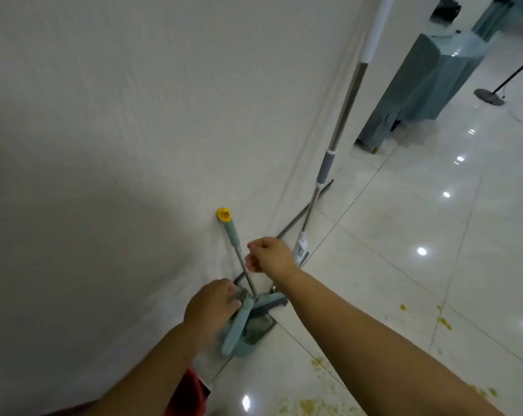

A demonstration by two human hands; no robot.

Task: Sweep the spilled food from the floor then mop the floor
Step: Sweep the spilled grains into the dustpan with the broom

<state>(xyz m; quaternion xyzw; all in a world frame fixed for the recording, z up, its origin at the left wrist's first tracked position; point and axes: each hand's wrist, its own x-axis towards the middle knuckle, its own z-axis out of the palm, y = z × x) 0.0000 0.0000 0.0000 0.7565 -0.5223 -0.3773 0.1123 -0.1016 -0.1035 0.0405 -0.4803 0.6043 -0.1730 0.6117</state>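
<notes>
Broom point(255, 313) and dustpan point(248, 334) lean against wall point(104, 115). Right hand point(269, 255), fingers curled, touches broom's shaft; left hand point(213, 304) grips at its head. Spilled food point(314, 403) at five o'clock; mop point(338, 130) at one o'clock.

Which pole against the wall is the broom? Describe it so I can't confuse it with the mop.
Start at the white wall on the left. Two poles lean on it near the floor. The broom is the shorter, nearer one, with a teal grip and yellow end cap; the mop is taller, with grey and white sleeves.
</notes>
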